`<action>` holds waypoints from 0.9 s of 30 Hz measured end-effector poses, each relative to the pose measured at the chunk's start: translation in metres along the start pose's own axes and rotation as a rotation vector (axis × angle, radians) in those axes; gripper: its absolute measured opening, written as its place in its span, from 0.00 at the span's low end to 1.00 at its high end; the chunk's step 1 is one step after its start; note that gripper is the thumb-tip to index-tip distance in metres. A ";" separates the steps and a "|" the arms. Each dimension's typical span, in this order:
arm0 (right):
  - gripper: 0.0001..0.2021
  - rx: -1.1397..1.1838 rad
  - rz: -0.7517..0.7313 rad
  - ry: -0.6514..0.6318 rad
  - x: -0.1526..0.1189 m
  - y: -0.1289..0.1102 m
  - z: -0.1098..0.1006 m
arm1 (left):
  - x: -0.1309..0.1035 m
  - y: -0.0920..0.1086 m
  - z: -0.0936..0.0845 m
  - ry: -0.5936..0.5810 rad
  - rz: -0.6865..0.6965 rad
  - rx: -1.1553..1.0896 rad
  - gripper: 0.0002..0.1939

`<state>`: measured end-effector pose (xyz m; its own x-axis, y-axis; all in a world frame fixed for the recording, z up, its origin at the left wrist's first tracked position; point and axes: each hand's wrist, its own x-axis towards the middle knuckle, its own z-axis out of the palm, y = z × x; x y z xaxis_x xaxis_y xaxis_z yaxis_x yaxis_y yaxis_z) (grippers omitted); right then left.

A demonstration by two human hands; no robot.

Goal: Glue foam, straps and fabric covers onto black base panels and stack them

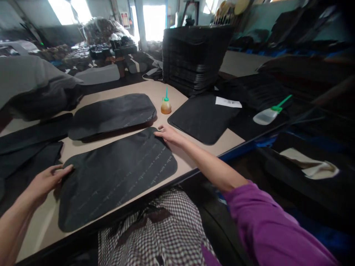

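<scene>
A black fabric panel (116,173) with rounded corners and rows of pale print lies flat at the table's near edge. My left hand (51,181) pinches its left corner between thumb and fingers. At the far right corner, my right hand (166,133) grips the panel's edge with thumb and fingertips. Just beyond lies a second dark panel (113,114), with a shadowed gap under its near edge. A small squeeze bottle (166,107) of amber liquid with a green nozzle stands upright past my right hand. Another flat black panel (203,116) lies to the right.
A tall stack of black pieces (194,55) rises at the back. A clear bottle (266,116) with a green nozzle lies tilted at right, near a white paper slip (229,102). Dark cloth (30,162) covers the left side. The beige tabletop (180,159) ends close to my lap.
</scene>
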<state>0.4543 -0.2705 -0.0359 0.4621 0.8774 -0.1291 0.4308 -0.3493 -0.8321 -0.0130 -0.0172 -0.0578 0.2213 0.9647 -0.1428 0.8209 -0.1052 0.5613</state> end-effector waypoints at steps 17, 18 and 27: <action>0.16 0.655 0.196 -0.108 -0.084 0.016 0.015 | -0.122 0.000 0.017 -0.076 -0.333 -0.863 0.19; 0.17 0.658 0.185 -0.104 -0.087 0.012 0.012 | -0.125 0.003 0.014 -0.055 -0.327 -0.867 0.20; 0.18 0.697 0.132 -0.213 -0.118 -0.038 -0.043 | -0.157 0.060 -0.039 -0.113 -0.329 -0.923 0.29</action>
<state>0.4167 -0.3748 0.0340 0.2852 0.9119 -0.2950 -0.2426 -0.2291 -0.9427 -0.0186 -0.1660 0.0300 0.1441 0.8782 -0.4561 0.1284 0.4404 0.8886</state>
